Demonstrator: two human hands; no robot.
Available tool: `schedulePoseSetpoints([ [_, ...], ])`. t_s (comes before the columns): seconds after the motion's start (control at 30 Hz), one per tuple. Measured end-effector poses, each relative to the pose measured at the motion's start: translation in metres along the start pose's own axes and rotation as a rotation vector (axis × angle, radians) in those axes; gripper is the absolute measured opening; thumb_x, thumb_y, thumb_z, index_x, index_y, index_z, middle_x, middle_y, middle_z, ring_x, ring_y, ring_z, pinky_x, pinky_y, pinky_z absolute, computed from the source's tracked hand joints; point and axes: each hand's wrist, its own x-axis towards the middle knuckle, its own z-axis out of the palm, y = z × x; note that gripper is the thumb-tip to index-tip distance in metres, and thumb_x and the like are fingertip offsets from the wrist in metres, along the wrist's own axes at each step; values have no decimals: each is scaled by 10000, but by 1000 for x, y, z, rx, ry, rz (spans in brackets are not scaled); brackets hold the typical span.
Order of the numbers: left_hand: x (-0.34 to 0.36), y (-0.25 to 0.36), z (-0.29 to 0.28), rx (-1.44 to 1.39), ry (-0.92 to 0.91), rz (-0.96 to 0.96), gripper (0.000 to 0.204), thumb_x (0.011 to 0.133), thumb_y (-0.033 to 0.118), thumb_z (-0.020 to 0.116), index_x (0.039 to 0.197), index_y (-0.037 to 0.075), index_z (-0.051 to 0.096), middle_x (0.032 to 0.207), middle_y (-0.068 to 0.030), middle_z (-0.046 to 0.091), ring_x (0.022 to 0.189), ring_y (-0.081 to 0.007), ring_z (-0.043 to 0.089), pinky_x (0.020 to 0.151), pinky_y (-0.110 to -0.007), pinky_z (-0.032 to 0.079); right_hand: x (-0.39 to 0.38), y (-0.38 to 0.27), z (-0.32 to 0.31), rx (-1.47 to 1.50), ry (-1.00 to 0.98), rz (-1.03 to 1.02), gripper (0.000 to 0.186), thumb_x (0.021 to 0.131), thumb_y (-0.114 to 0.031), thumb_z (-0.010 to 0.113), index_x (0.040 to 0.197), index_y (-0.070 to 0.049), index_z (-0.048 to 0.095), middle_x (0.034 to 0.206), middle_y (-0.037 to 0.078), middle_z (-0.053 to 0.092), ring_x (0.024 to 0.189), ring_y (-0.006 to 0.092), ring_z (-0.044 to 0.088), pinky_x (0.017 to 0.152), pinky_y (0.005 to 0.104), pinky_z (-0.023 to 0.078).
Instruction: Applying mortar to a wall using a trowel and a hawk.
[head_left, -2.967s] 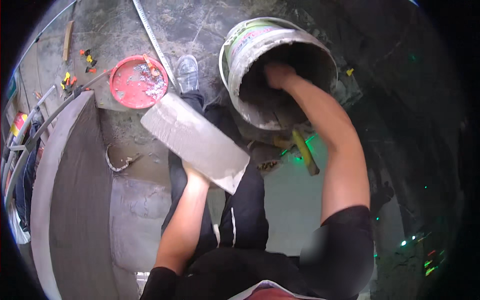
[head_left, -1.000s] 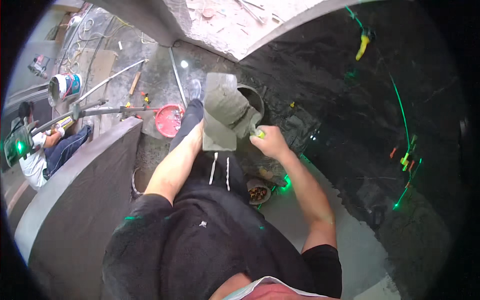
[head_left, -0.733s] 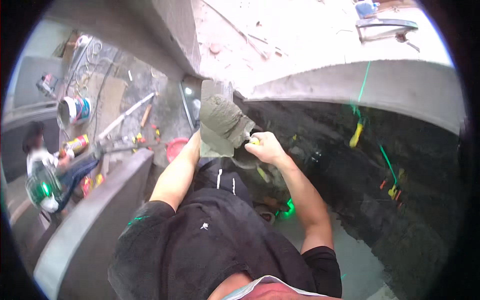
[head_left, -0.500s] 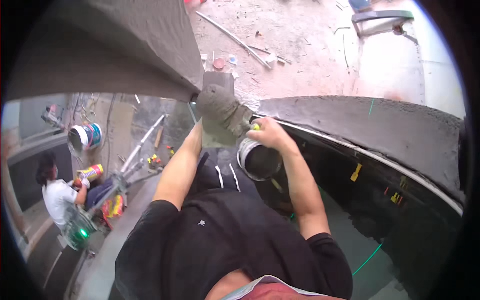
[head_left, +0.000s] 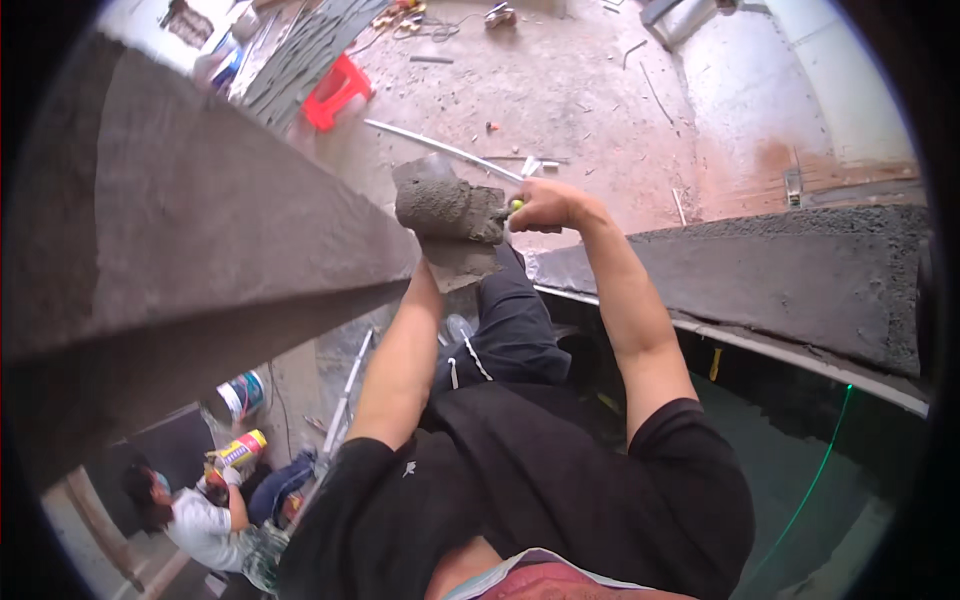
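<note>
**Desk:** Two hands at work, then. What is each one doing?

**Photographer:** The right hand (head_left: 548, 205) is closed in a fist around the yellow-green handle of a trowel (head_left: 515, 207), raised above the person's chest. Only a sliver of the handle shows past the knuckles. The trowel's blade is hidden under a thick grey lump of wet mortar (head_left: 447, 208), which sits just left of the right hand's fingers, touching the tool they grip.

**Desk:** And the left?

**Photographer:** The left hand (head_left: 432, 270) is mostly covered. It comes up beneath a flat grey mortar-smeared board (head_left: 462, 262), and I cannot tell how far its fingers are curled or whether they clasp the board or merely prop it. The mortar lump rests at the board's upper edge, directly above that hand.

**Desk:** Where does all this sit in the scene?

**Photographer:** The lump is held at the end of a long grey rendered concrete beam (head_left: 200, 240) running in from the left, close against it. To the right lies a dark rough-plastered ledge (head_left: 760, 275). Beyond, a dusty concrete floor (head_left: 600, 90) carries a red plastic stool (head_left: 336, 90) and a white pipe (head_left: 440, 150).

**Desk:** Anyone else in frame?

**Photographer:** Another person in a white shirt (head_left: 195, 515) crouches far below at lower left, near a yellow can (head_left: 238, 449) and a white bucket (head_left: 240, 395).
</note>
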Motion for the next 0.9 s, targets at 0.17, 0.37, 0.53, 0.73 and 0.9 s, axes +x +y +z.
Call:
schedulePoseSetpoints([
  [0.17, 61, 12, 52, -58, 130, 116, 413, 1012, 381, 437, 1345, 157, 534, 1281, -93, 607, 1182, -276, 576, 1032, -514, 439, 51, -30, -65, -49, -67, -20, 131, 727, -168, 684, 700, -63, 610, 547, 3, 514, 456, 111, 446, 420, 268, 361],
  [0.37, 150, 49, 44, -134, 144, 280, 413, 1016, 362, 432, 1318, 108, 552, 1251, -88, 628, 1155, -260, 592, 1037, -477, 449, 184, -37, -161, -285, -114, -168, 131, 728, -162, 684, 677, -64, 614, 535, 6, 513, 450, 111, 444, 412, 264, 364],
  [0.53, 247, 98, 15, -145, 302, 420, 367, 1024, 302, 416, 1252, 63, 577, 1149, -53, 655, 1002, -249, 623, 964, -404, 485, 255, -123, -250, -390, -298, -143, 134, 735, -164, 682, 677, -63, 615, 546, 8, 521, 452, 113, 443, 416, 265, 368],
  [0.73, 338, 137, 17, -65, 218, 702, 239, 959, 227, 546, 1142, 83, 600, 994, -45, 615, 892, -220, 575, 849, -387, 495, 320, -188, -324, -406, -325, -99, 135, 743, -156, 673, 679, -59, 607, 552, 19, 535, 442, 110, 449, 394, 257, 362],
  [0.9, 386, 220, -37, 354, 182, 845, 184, 952, 174, 561, 1108, 85, 597, 954, -28, 610, 822, -174, 553, 804, -336, 489, 378, -272, -334, -513, -406, -149, 135, 747, -153, 678, 687, -54, 610, 573, 23, 546, 441, 108, 445, 388, 250, 357],
])
